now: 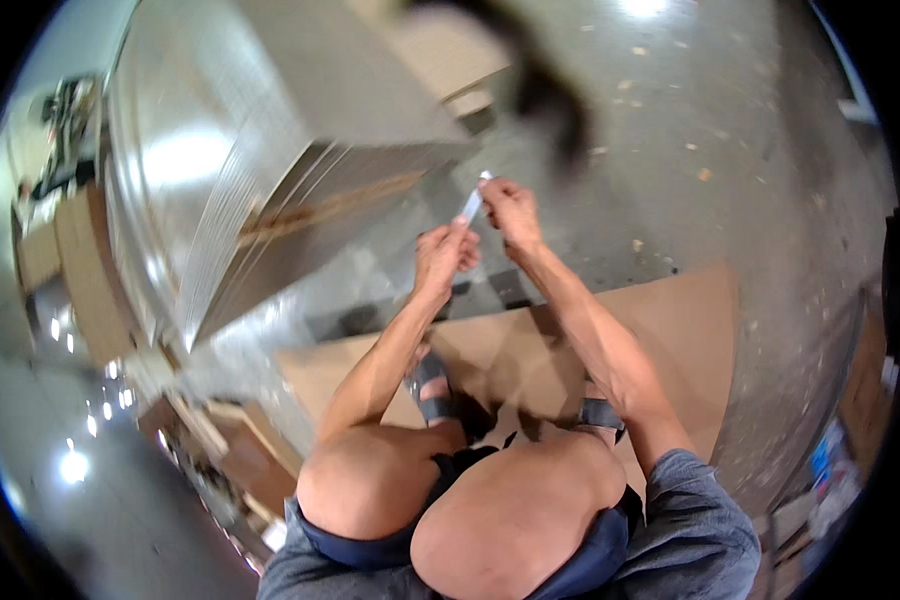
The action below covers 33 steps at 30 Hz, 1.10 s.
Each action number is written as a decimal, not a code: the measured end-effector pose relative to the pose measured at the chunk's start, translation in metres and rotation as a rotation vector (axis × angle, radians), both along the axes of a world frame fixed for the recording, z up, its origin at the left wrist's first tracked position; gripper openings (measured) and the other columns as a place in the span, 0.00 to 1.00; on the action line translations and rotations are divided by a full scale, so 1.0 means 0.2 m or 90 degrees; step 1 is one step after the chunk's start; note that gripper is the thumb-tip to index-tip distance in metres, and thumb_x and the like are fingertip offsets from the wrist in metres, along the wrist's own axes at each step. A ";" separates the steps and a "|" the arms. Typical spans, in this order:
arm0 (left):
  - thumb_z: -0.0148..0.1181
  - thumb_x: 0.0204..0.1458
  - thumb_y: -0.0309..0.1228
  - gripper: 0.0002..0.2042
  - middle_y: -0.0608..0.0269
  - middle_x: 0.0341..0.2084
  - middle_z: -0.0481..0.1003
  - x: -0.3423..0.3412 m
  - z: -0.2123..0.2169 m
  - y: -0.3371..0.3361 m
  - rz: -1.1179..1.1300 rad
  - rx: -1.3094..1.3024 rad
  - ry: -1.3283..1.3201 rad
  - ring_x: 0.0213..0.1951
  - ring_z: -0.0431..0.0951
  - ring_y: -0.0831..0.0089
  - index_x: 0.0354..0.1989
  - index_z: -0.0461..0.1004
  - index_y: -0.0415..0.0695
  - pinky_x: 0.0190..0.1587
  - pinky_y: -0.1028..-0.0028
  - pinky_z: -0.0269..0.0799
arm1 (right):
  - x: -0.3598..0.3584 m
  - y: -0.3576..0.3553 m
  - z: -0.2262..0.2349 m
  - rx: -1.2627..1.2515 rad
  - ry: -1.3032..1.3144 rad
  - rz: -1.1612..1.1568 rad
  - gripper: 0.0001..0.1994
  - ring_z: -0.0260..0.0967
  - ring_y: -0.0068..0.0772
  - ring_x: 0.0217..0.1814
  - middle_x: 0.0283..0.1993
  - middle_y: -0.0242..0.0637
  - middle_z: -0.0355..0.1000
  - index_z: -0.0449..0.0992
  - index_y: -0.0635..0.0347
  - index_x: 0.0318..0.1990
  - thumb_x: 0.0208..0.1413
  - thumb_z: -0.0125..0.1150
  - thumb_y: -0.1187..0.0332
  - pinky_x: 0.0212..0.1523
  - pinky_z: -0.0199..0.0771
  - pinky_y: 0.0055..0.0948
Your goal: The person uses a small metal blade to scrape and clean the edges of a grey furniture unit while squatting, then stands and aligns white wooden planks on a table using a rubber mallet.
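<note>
The person's bare knees (470,500) fill the near edge, above dark sandals (440,395) on a flat sheet of cardboard (670,320) spread over the speckled concrete floor (730,130). To the far left stands a large pallet stack wrapped in shiny clear film (220,180). Both forearms reach toward it. The left hand (445,258) and right hand (510,208) close narrowly on a small pale strip (472,203), apparently film or tape, pinched between them. The step in hand looks like pulling the strip taut; the next move calls for a steady two-handed grip.
</note>
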State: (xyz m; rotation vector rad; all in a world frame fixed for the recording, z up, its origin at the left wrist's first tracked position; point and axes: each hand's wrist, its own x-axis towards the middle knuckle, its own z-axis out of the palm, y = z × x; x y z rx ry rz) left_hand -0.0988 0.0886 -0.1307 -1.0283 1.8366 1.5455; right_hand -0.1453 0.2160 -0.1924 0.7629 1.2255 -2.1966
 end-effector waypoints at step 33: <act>0.60 0.57 0.30 0.09 0.66 0.20 0.76 0.76 0.53 -0.46 0.395 0.123 0.372 0.23 0.73 0.81 0.34 0.78 0.35 0.26 0.80 0.68 | 0.37 -0.35 0.64 -0.158 0.043 0.530 0.10 0.58 0.17 0.22 0.22 0.28 0.68 0.78 0.62 0.34 0.60 0.63 0.64 0.22 0.54 0.19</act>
